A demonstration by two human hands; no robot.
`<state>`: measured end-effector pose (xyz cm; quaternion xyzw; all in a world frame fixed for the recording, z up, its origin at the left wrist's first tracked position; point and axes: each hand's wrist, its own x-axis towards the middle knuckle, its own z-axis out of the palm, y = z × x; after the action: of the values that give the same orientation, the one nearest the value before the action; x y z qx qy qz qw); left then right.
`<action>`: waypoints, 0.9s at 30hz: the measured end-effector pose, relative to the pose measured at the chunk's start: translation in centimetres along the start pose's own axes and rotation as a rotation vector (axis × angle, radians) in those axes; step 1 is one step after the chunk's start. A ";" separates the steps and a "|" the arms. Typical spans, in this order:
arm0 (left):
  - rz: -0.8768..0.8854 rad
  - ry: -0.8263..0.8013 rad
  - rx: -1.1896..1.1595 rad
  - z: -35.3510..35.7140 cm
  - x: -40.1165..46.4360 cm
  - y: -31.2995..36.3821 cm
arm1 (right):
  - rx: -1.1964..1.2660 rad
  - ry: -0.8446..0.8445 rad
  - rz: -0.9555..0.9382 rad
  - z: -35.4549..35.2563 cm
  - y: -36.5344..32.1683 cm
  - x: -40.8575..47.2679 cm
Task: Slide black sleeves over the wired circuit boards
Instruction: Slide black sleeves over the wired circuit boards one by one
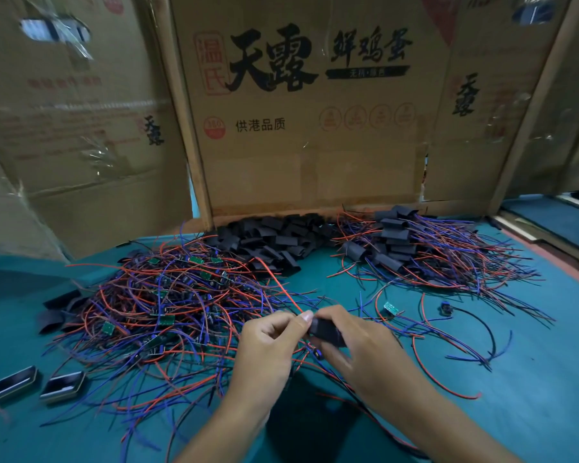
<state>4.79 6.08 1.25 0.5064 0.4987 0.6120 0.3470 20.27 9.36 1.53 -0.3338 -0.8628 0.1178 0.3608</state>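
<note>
My right hand (355, 349) grips a black sleeve (325, 330) above the teal table. My left hand (271, 342) pinches the red wire (281, 285) that runs up and away from the sleeve's left end; the board itself is hidden between my fingers. A big tangle of unsleeved wired boards (168, 302), green with red and blue leads, lies to the left. A heap of loose black sleeves (271, 242) sits at the back centre. Sleeved boards (401, 245) with their wires are piled at the back right.
Cardboard box walls (301, 128) close off the back. One bare green board (391, 309) and a small black part with a black wire (445, 309) lie to the right. Two dark shiny rectangular parts (37, 385) sit at the front left. A few flat sleeves (61, 312) lie left.
</note>
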 end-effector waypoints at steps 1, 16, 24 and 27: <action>0.010 0.007 0.027 -0.1 0.1 -0.1 | -0.019 0.002 -0.002 0.0 0.1 0.0; 0.163 -0.068 1.044 -4.8 2.4 -2.2 | -0.307 -0.003 0.212 -8.3 7.6 12.4; 0.198 -0.118 1.240 -5.1 2.7 -2.8 | -0.681 0.113 0.560 -7.5 12.8 19.4; 0.203 -0.134 1.287 -4.8 2.5 -2.9 | -0.408 -0.110 0.495 -0.4 10.3 19.1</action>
<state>-0.73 7.90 -0.78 0.6945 0.6923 0.1881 -0.0548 15.76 29.65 7.65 -0.5919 -0.7796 0.0445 0.1997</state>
